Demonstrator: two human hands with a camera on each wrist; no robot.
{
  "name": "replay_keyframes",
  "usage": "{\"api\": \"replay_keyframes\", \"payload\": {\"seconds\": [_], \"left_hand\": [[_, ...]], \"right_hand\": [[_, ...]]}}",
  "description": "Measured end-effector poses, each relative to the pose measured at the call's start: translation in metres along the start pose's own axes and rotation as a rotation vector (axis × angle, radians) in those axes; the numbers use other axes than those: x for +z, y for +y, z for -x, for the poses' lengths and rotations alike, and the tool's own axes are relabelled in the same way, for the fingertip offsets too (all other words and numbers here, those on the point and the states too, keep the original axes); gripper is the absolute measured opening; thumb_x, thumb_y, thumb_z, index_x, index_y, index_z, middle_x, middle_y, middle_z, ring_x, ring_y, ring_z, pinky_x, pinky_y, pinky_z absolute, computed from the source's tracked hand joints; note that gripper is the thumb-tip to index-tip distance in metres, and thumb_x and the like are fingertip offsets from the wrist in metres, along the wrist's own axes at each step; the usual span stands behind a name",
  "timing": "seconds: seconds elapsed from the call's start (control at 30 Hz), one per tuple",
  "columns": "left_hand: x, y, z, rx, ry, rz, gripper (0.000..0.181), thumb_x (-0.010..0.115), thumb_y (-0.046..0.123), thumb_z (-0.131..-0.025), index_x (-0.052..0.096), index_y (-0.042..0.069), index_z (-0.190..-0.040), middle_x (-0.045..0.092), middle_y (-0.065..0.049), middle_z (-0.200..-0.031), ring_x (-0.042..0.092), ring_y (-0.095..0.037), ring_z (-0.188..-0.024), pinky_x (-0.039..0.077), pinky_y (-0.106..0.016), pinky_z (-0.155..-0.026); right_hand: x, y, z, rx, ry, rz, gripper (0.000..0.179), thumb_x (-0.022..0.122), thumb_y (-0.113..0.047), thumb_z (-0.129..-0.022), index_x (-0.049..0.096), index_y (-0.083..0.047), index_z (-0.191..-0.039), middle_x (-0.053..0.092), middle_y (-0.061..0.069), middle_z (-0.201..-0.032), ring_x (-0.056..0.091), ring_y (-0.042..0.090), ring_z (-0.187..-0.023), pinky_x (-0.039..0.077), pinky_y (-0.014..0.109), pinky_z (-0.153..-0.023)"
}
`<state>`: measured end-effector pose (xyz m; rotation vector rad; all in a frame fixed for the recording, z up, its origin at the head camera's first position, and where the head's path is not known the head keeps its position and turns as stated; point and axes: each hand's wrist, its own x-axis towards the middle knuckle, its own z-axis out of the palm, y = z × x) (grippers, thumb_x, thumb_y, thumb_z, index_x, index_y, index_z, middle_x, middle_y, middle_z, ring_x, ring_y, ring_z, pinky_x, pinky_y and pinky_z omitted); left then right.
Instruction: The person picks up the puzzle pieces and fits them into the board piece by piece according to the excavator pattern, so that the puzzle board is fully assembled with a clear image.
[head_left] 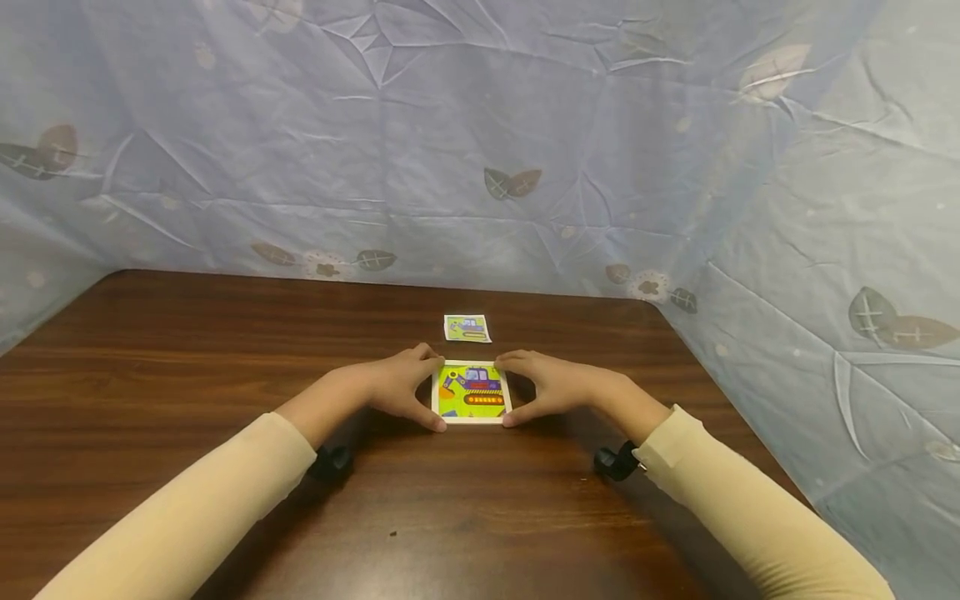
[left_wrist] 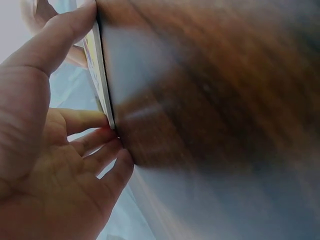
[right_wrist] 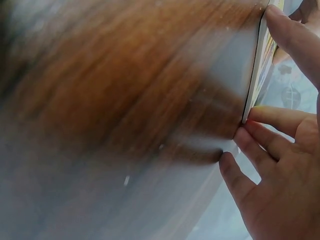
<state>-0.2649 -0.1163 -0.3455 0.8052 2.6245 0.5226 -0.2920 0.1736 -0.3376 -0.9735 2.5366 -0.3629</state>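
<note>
A small white-framed excavator picture (head_left: 472, 392), green and purple with an orange track, lies flat on the brown wooden table (head_left: 480, 508). At its left side, my left hand (head_left: 401, 387) grips the frame's two corners, thumb at the near one and fingertips at the far one. My right hand (head_left: 555, 387) mirrors this on the right side. Seen edge-on in the left wrist view, the frame's pale rim (left_wrist: 102, 80) runs between thumb and index finger, close over the table. The right wrist view shows the other rim (right_wrist: 255, 70) held likewise, with the remaining fingertips at the tabletop.
Behind the frame lies a white-bordered paper card (head_left: 467, 328) with a similar excavator print. A pale leaf-patterned cloth (head_left: 450, 167) hangs along the back and right of the table. A tiny dark speck (head_left: 393, 533) sits on the wood near the front.
</note>
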Motion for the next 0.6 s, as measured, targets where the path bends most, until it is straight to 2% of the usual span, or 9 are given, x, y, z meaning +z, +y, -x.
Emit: {"api": "replay_keyframes", "payload": {"seconds": [0.47, 0.6], "left_hand": [[0.0042, 0.0003, 0.0036, -0.014, 0.007, 0.005, 0.111, 0.081, 0.054, -0.087, 0.026, -0.003, -0.164, 0.032, -0.023, -0.163, 0.035, -0.039, -0.152, 0.035, -0.055, -0.125], [-0.0006, 0.0001, 0.0058, -0.017, 0.023, 0.011, 0.114, 0.078, 0.057, -0.089, 0.018, -0.001, -0.166, 0.024, -0.026, -0.167, 0.026, -0.044, -0.157, 0.032, -0.060, -0.125]], "right_hand": [[0.0037, 0.0025, 0.0002, -0.026, 0.004, -0.008, 0.094, 0.080, -0.048, -0.090, 0.037, -0.006, -0.162, 0.029, 0.017, -0.171, 0.026, 0.038, -0.160, 0.027, 0.057, -0.129], [0.0030, 0.0062, 0.0063, -0.030, 0.059, -0.002, 0.090, 0.076, -0.049, -0.093, 0.036, -0.008, -0.163, 0.027, 0.019, -0.171, 0.023, 0.042, -0.160, 0.022, 0.064, -0.128]]}}
